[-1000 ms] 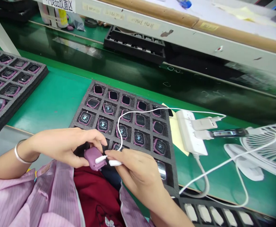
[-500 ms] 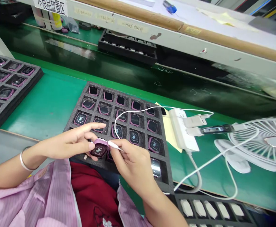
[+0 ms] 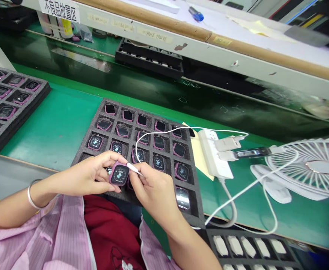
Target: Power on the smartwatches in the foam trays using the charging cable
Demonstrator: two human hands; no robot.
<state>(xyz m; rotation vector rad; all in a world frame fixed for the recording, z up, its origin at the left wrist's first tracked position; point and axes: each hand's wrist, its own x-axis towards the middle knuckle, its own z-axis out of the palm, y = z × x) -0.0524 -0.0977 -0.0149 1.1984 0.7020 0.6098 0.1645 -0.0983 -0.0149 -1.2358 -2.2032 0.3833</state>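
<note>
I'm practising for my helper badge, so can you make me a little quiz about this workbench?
1. Which arm wears the metal bangle, left or right?
2. Fill the gap: the left hand holds a pink-cased ____, and the right hand brings a white plug to it.
3. True or false: the white power strip stands inside the dark foam tray.

Key: 1. Left. 2. Smartwatch. 3. False, it stands on the green bench, beside the tray.
</note>
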